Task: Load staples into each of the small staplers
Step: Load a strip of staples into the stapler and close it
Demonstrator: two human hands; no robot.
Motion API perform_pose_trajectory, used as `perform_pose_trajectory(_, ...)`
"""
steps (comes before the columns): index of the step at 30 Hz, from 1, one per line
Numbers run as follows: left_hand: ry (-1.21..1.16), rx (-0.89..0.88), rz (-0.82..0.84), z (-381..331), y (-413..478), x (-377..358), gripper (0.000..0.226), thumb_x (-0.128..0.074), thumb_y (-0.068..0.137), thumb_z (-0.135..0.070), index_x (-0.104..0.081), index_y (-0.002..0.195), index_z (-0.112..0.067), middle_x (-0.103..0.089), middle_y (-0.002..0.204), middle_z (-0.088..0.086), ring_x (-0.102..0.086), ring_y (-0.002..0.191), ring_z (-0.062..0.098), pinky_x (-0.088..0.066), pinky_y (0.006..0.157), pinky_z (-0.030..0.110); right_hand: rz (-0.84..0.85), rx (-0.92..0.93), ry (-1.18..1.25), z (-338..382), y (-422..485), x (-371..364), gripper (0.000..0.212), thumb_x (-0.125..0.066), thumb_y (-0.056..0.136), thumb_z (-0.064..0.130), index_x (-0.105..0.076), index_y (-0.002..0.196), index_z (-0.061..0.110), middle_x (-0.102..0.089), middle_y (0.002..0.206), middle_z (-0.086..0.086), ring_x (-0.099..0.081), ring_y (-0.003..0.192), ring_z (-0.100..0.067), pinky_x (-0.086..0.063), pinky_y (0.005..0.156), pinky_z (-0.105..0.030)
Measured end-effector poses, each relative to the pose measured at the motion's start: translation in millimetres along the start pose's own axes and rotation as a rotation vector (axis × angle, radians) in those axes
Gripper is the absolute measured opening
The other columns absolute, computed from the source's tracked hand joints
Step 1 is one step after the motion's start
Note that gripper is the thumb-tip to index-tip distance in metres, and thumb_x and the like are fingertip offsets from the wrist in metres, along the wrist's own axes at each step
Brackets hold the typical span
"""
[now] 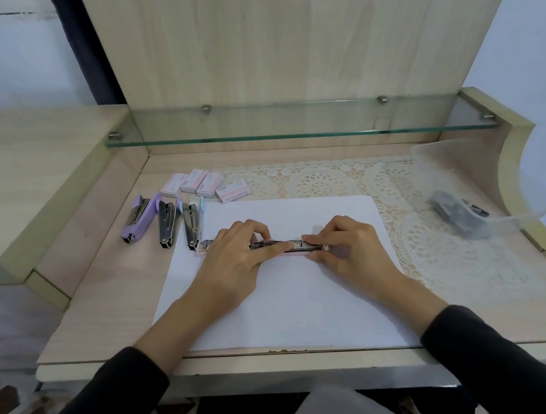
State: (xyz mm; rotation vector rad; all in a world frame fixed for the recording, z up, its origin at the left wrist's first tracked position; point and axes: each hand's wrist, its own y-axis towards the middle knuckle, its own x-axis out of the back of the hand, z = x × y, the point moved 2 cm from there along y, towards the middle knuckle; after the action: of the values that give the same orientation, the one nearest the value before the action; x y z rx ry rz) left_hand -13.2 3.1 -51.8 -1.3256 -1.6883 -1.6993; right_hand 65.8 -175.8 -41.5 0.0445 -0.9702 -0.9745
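Observation:
A pink stapler [297,247] lies opened out flat on a white sheet of paper [288,303], its metal staple channel facing up. My left hand [236,257] grips its left half, with a fingertip laid along the channel. My right hand [351,248] pinches its right end. To the left lie three other small staplers: a purple one [137,219], a grey one [167,226] and a light blue one [192,225]. Several pink staple boxes [206,184] sit in a row behind them.
A clear plastic tub [488,192] with dark metal clips inside stands at the back right on a lace mat [429,243]. A glass shelf [306,132] overhangs the back of the desk. A raised wooden ledge [15,179] borders the left side.

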Motion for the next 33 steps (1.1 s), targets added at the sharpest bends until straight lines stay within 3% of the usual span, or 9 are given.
perform_pose_trajectory(5,-0.028,0.036,-0.035,0.0,-2.7,2.6,0.031,-0.046,0.084,-0.015,-0.068,0.105,-0.022,-0.063,0.094,0.005,-0.047,0.08,0.015,-0.045,0.067,0.031,-0.015,-0.012,0.004,0.0,0.5,-0.6,0.024,-0.075,0.069,0.011,-0.073,0.093,0.011,-0.056,0.075,0.002,-0.05,0.068,-0.011,-0.038,0.067,-0.007)
perform_pose_trajectory(8,-0.029,0.092,-0.045,0.9,-2.2,5.6,0.03,-0.048,0.086,-0.026,-0.065,0.11,-0.019,-0.064,0.091,0.002,-0.049,0.081,0.012,-0.039,0.072,0.026,-0.021,-0.011,0.004,1.1,0.0,-0.2,0.023,-0.073,0.07,0.013,-0.073,0.093,0.011,-0.058,0.075,0.0,-0.05,0.069,-0.01,-0.038,0.068,-0.008)
perform_pose_trajectory(12,0.038,0.146,0.055,8.8,-1.4,15.6,0.043,-0.048,0.08,-0.042,-0.066,0.109,-0.017,-0.066,0.087,0.0,-0.057,0.081,0.017,-0.036,0.077,0.026,-0.024,-0.025,0.007,1.8,-1.2,0.5,0.023,-0.075,0.071,0.008,-0.073,0.093,0.012,-0.056,0.075,0.002,-0.051,0.071,-0.014,-0.039,0.066,-0.011)
perform_pose_trajectory(15,0.1,0.222,0.188,22.0,-2.8,31.0,0.052,-0.05,0.075,-0.051,-0.067,0.11,-0.017,-0.069,0.091,0.0,-0.061,0.087,0.024,-0.037,0.083,0.037,-0.025,-0.028,0.01,2.8,-0.2,0.7,0.023,-0.074,0.071,0.008,-0.073,0.094,0.012,-0.056,0.076,0.002,-0.052,0.073,-0.015,-0.04,0.068,-0.018)
perform_pose_trajectory(19,0.105,0.276,0.234,36.9,-4.4,47.3,0.048,-0.059,0.069,-0.043,-0.069,0.106,-0.016,-0.07,0.09,0.001,-0.061,0.089,0.025,-0.042,0.086,0.041,-0.021,-0.05,0.018,3.5,0.9,1.5,0.024,-0.076,0.071,0.009,-0.073,0.094,0.014,-0.057,0.076,0.001,-0.053,0.074,-0.017,-0.04,0.069,-0.02)
perform_pose_trajectory(23,0.035,0.262,0.248,39.1,-4.8,55.8,0.039,-0.063,0.068,-0.033,-0.071,0.101,-0.015,-0.068,0.084,0.0,-0.059,0.083,0.022,-0.046,0.08,0.038,0.003,-0.079,0.026,6.9,0.7,6.1,0.024,-0.077,0.07,0.014,-0.073,0.094,0.018,-0.055,0.074,0.002,-0.053,0.071,-0.014,-0.036,0.067,-0.011)
perform_pose_trajectory(27,-0.341,0.41,0.103,29.1,3.3,68.1,0.034,-0.075,0.074,-0.01,-0.065,0.104,-0.021,-0.061,0.09,-0.012,-0.054,0.085,-0.005,-0.038,0.077,0.005,0.025,-0.109,0.076,14.5,2.9,10.8,0.025,-0.075,0.071,0.007,-0.072,0.094,0.014,-0.056,0.07,0.002,-0.052,0.065,-0.002,-0.038,0.062,-0.006)
perform_pose_trajectory(33,-0.662,0.581,-0.145,1.8,15.3,54.6,0.036,-0.075,0.071,-0.002,-0.062,0.1,-0.018,-0.064,0.088,-0.004,-0.059,0.069,0.0,-0.049,0.067,0.012,-0.023,-0.257,0.338,31.5,9.4,10.0,0.02,-0.078,0.066,0.006,-0.068,0.082,0.013,-0.054,0.059,0.006,-0.05,0.049,0.002,-0.039,0.055,-0.006)
